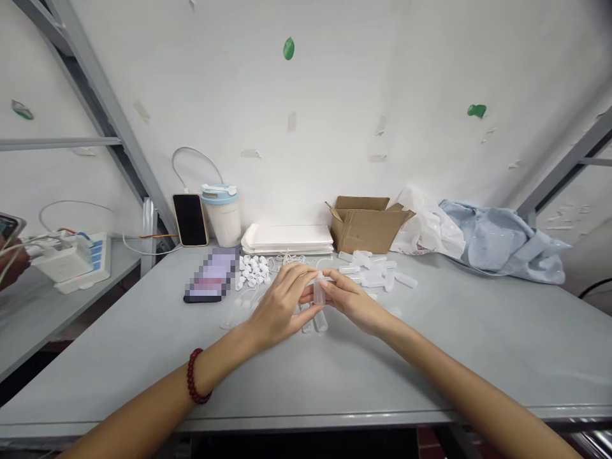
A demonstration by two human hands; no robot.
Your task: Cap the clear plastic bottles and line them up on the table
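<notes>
Between my two hands a small translucent bottle stands upright [319, 290], held above the grey table [382, 376]. My left hand [285, 298], with a red bead bracelet at the wrist, has its fingers closed at the bottle's top and bottom. From the other side, my right hand [352, 298] pinches the same bottle. Just below my hands lie a few more translucent bottles [320, 320]. A pile of similar bottles [375, 274] spreads behind my right hand. Small white caps [253, 270] are heaped to the left, with clear parts [236, 312] near them.
A phone with a lit screen [213, 275] lies left of the caps. Behind are an upright phone [190, 220], a cup [224, 220], white trays [288, 238], a cardboard box [368, 228] and plastic bags [428, 229]. Another person's hand [14, 262] shows beside a power strip [95, 264].
</notes>
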